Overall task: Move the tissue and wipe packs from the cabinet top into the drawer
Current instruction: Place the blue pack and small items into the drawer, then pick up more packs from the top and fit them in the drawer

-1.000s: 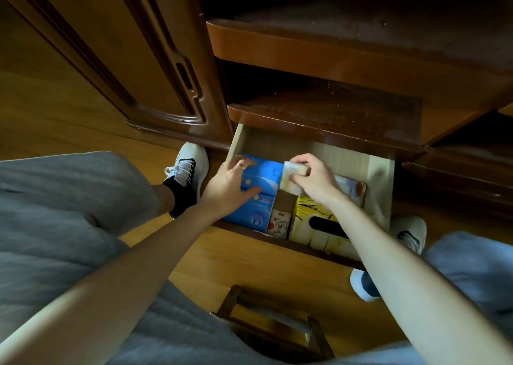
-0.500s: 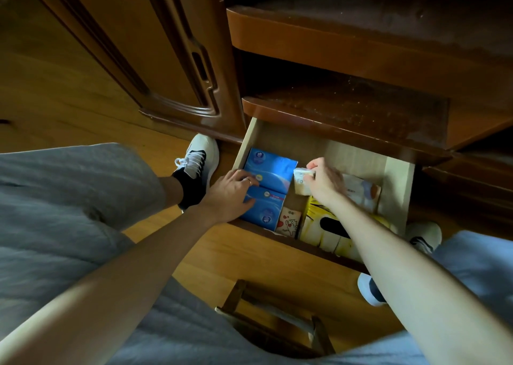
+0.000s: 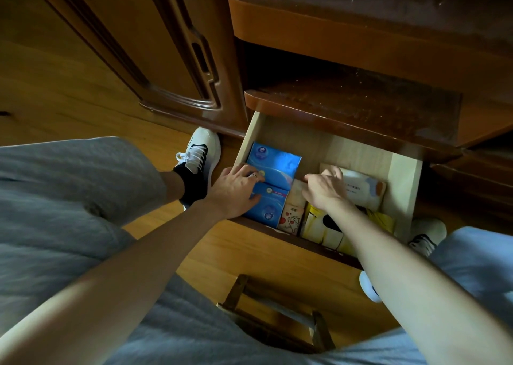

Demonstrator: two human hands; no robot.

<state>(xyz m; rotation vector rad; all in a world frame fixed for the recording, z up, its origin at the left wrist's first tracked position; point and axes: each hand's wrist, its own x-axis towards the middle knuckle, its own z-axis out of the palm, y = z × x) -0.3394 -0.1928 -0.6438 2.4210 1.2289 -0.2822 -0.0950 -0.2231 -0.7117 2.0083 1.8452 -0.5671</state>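
The left hand [image 3: 236, 191] lies flat and released on the 2 blue packs [image 3: 273, 181], probably to keep them against the left wall of the drawer [image 3: 404, 181] so a gap stays free. The right hand [image 3: 323, 188] presses a small beige pack [image 3: 297, 195] down into this gap; whether its fingers pinch the pack I cannot tell. A cartoon pack [image 3: 291, 220], a yellow tissue box [image 3: 316, 223] and a white wipe pack [image 3: 363, 189] already sit inside. The cabinet top [image 3: 361, 100] above looks bare. The floor [image 3: 55, 81] is wood, the room dim.
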